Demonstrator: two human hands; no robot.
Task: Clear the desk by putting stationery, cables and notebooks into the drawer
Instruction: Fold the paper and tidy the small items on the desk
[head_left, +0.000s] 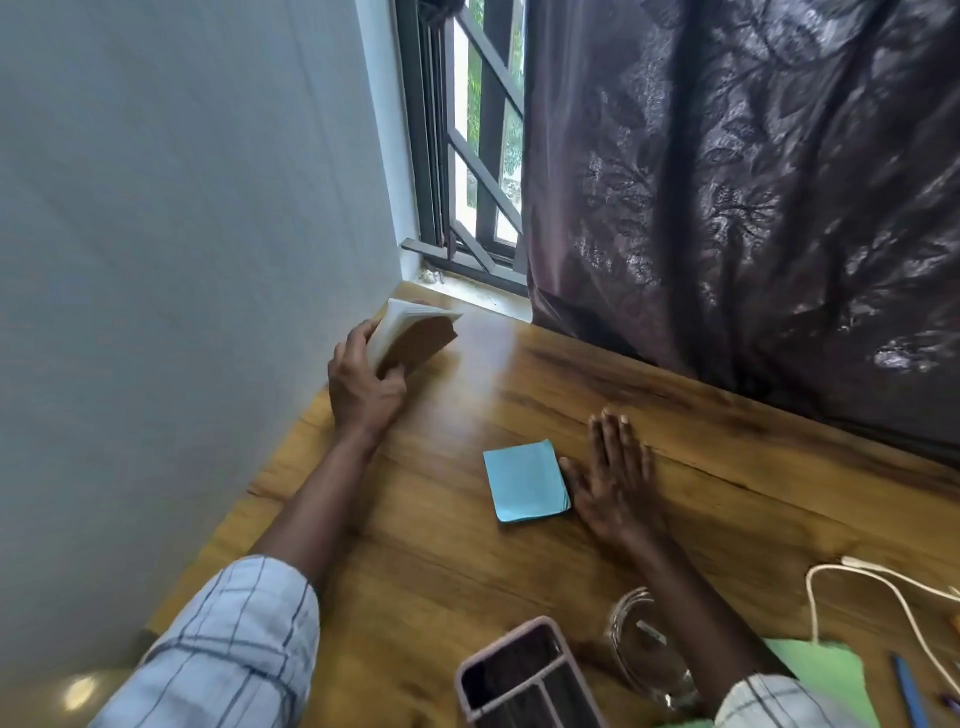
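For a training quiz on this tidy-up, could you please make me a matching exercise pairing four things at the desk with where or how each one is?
Things:
1 notebook
2 blue notepad
3 white cable
4 right hand

States:
A palm down, fingers straight
B looped at the picture's right edge
C gripped by the left hand near the wall
D lying flat mid-desk

Pairs: 1-C; 2-D; 3-B; 4-A

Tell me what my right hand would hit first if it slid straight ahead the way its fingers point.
Probably the dark curtain hanging at the far edge of the desk. The right hand lies flat on it, fingers aimed that way, and only bare wood shows between them. Depth is unclear.
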